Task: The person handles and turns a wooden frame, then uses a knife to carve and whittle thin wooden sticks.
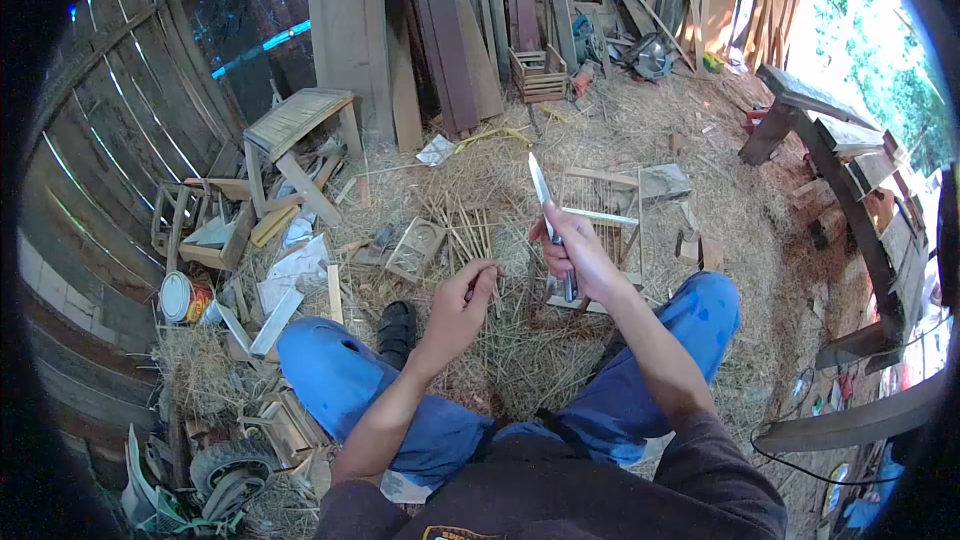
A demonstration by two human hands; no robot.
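Knife: the knife (541, 180) is held in the right hand (578, 252), in front of the body and above the littered floor (520, 340); its blade is pointed away from the wearer, and the handle's end is seen below the fist.
Right hand: closed firmly around the handle.
Left hand: the fingers of the left hand (462, 308) are curled in close to the thumb; whether anything thin is pinched there cannot be told.
Knife's handling: judged light and stiff, with little give in the blade; the handle may turn slippery if sweaty, so it is best gripped fully around, with fingers kept off the edge.
Sticks: the thin sticks (462, 232) are spread on the floor beyond the left hand; they are judged very light, springy and easily snapped, and are best taken up near the middle.
Wooden frame: the slatted frame (640, 230) is laid near the right hand; its slim bars look rigid but breakable, so it is best lifted by the outer rails.
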